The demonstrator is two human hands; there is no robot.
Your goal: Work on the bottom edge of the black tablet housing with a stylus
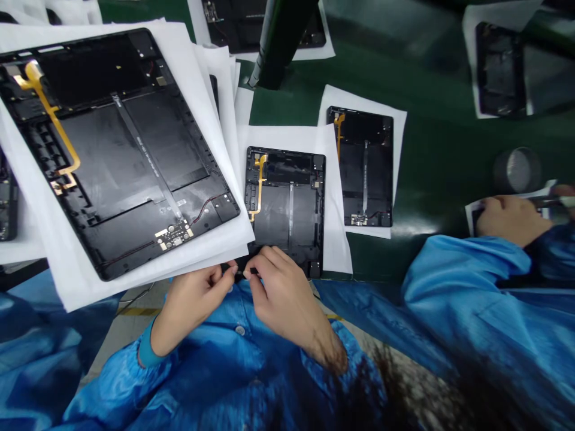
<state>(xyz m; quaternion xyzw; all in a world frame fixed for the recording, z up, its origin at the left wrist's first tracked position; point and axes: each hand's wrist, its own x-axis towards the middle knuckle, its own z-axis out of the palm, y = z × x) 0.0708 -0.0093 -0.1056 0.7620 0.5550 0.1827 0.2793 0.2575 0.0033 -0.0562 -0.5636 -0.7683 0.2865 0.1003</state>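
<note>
Both hands meet at the near edge of an open tablet housing (305, 206), which lies on a white sheet (335, 239). My left hand (195, 302) is closed, thumb against the curled fingers. My right hand (283, 296) is closed too, with thumb and fingertips pinched over the housing's lower edge. A small dark bit shows between the fingertips, too small to name. Inside the housing run an orange flex cable (259, 188) and a grey ribbon cable (291, 215). The housing's lower left corner is hidden by my hands and the paper stack.
At left a stack of white sheets (227, 239) carries a larger-looking tablet housing (135, 155), overhanging the table edge. Another housing (377, 167) lies to the right. A dark post (283, 42) stands at the back. At right are a co-worker's hand (512, 220) and a round container (516, 169).
</note>
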